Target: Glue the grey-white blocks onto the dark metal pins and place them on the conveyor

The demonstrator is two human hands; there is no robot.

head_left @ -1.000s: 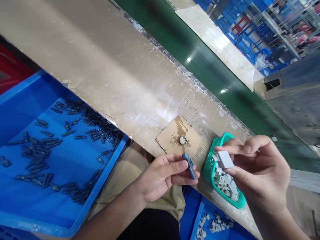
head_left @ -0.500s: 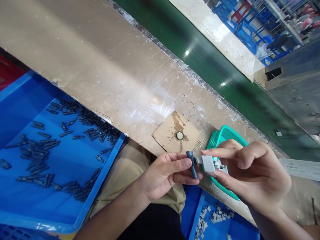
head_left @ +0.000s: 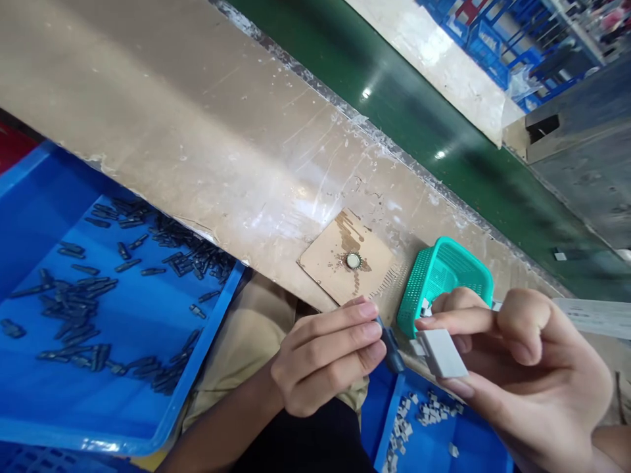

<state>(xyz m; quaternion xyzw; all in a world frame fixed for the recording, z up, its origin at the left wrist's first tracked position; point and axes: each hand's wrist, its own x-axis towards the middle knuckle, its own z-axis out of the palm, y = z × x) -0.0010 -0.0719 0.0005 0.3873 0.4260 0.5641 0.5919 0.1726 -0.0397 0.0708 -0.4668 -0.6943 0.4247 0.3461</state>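
My left hand [head_left: 323, 358] is closed on a small dark blue-grey pin [head_left: 393, 349], whose tip sticks out past the fingertips. My right hand [head_left: 517, 368] pinches a small white block [head_left: 442, 353] between thumb and forefinger, its end brought up against the pin. Both hands meet just in front of the bench edge, below a teal mesh basket [head_left: 444, 276] that holds several small white pieces.
A large blue tray [head_left: 148, 328] of several dark pins lies at the left. A second blue tray [head_left: 434, 433] with white pieces sits below the hands. A brown square pad with a round metal disc [head_left: 353, 261] lies on the worn bench [head_left: 197, 118]. A green conveyor belt [head_left: 419, 131] runs behind.
The right hand brought the white block from over the basket down to the pin in the left hand. Both hands then dropped lower, and the left fingers closed further round the pin.
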